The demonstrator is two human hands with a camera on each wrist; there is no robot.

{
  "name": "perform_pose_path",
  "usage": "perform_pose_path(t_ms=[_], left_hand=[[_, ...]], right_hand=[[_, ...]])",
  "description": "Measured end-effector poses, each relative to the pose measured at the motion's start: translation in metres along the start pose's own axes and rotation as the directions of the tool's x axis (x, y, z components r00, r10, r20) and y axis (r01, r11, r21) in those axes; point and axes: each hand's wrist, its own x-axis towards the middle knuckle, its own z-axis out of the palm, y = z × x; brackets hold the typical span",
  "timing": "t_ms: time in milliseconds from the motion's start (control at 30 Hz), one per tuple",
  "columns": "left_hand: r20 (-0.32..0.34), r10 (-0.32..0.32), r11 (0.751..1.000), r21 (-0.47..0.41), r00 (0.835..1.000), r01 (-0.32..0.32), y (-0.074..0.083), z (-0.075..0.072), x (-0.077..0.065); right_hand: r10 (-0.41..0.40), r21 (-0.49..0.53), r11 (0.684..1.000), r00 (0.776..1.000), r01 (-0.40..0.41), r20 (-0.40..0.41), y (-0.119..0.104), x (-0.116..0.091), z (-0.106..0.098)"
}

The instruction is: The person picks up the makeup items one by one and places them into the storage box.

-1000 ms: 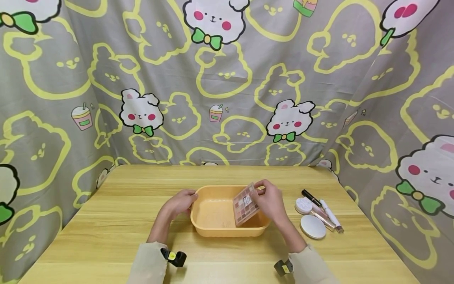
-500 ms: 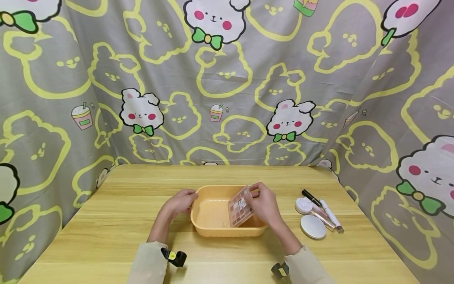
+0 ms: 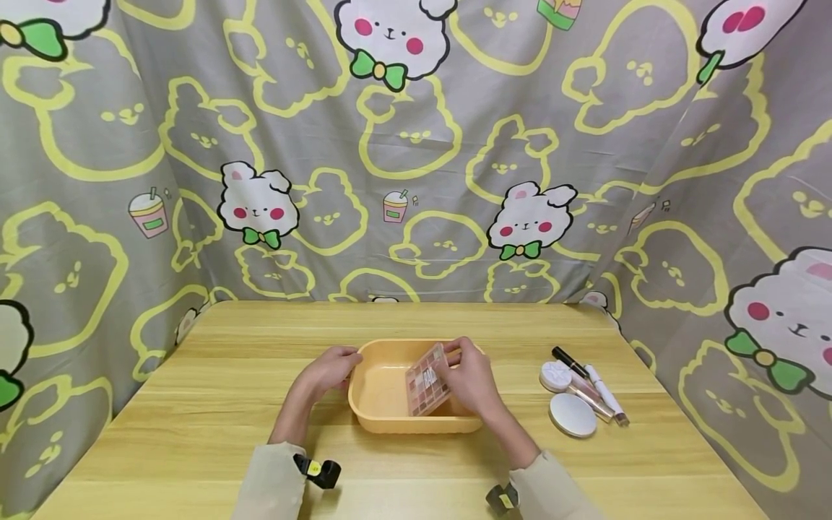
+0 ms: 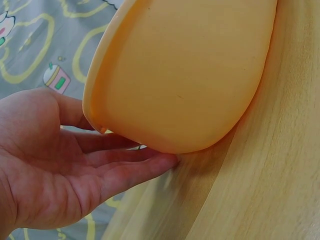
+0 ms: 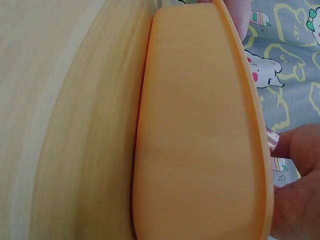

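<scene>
An orange plastic basin (image 3: 416, 425) sits in the middle of the wooden table. At its left end my left hand (image 3: 330, 370) grips the rim, the thumb at the edge and the fingers against the outer wall in the left wrist view. My right hand (image 3: 474, 379) pinches the upper right edge of an eyeshadow palette (image 3: 425, 383), a flat case with rows of pinkish-brown pans and lettering. The palette leans at a slant inside the basin, its lower edge close over the floor. In the right wrist view the basin's wall hides most of the palette.
To the right lie several cosmetics: a round white compact (image 3: 573, 415), a smaller embossed round case (image 3: 556, 376), a black tube (image 3: 569, 362), a white tube (image 3: 607, 393) and a pinkish tube (image 3: 591, 399). A grey patterned curtain (image 3: 416, 159) surrounds the table.
My right hand has moved left with the palette, from the basin's right end toward its middle. My left hand and the basin have stayed in place.
</scene>
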Motion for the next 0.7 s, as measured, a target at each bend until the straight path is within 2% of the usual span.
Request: perform_pose_path(t_ms=[300, 700], left_hand=[[0.006, 0.016, 1.0, 0.002, 1.0, -0.016, -0.0004, -0.0006, -0.0008], [0.004, 0.011, 1.0, 0.006, 1.0, -0.011, -0.0013, 0.0005, 0.001]], right_hand=[[-0.016, -0.037, 0.999, 1.0, 0.016, 0.011, -0.0042, 0.0014, 0.0067], [0.048, -0.054, 0.998, 0.995, -0.043, 0.092, -0.0071, -0.0009, 0.009]])
